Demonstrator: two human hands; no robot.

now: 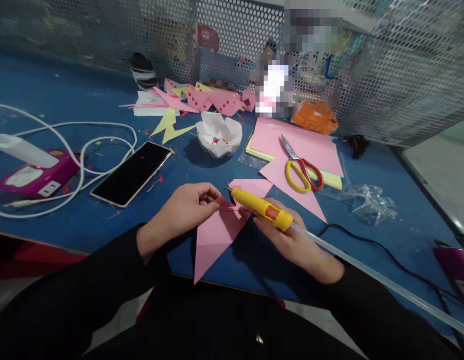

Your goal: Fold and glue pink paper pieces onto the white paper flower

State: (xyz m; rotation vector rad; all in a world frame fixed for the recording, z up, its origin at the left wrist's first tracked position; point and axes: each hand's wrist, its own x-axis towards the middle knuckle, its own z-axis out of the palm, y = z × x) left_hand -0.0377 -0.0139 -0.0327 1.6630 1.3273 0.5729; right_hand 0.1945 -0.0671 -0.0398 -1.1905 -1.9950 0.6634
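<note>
Head view. I see my left hand (182, 210) at the near edge of the blue bench (59, 95), fingertips pressed together, pinching a small red paper piece (224, 202) against the top of a pink pointed paper sheet (216, 235). That sheet lies at the near edge, its long tip hanging just past it toward me. My right hand (292, 240) is wrapped closed around a yellow pen-shaped glue gun (260, 207), nozzle just beside the red piece; a clear glue stick (367, 272) trails out behind it toward the bench's right side.

Progress, as I judge it: red piece placed on the pink sheet, not visibly fixed; gluing looks in hand, not finished. Finished-looking pink shapes with red squares (212, 100) lie at the far edge.

Room: close by to the left, a black phone (132, 172) and white cables (81, 165). Red-and-yellow-handled scissors (301, 167) rest on a pink paper stack (314, 145) to the right. A white paper-lined bowl (219, 134) sits beyond my hands. Black cord (385, 252) crosses the near right corner.
</note>
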